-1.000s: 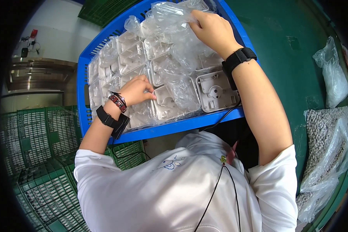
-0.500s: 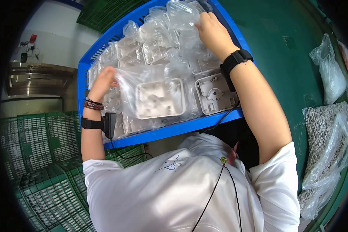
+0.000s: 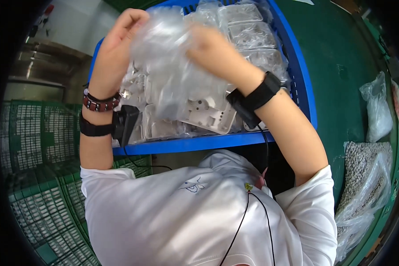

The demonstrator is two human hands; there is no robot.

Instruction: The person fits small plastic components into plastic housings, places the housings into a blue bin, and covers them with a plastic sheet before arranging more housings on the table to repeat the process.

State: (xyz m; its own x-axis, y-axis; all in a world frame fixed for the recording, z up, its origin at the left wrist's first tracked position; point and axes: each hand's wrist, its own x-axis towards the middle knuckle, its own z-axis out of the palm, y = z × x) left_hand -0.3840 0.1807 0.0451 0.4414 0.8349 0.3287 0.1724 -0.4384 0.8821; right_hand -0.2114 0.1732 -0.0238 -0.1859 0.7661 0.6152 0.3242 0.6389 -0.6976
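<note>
Head view: left hand (image 3: 122,37) pinches a clear bag (image 3: 164,57), blurred right hand (image 3: 210,48) seemingly gripping it, above pale housings (image 3: 218,119) in a basket (image 3: 208,142).

Soft, fairly bright light is falling on the shirt (image 3: 186,217), while shadow is darkening the gap under the basket (image 3: 199,144). Blur is smearing the bag (image 3: 164,66) and right hand (image 3: 208,48). Wrap (image 3: 252,35) is glinting; fisheye distortion is bending the crates (image 3: 53,213), black corners closing in.
</note>
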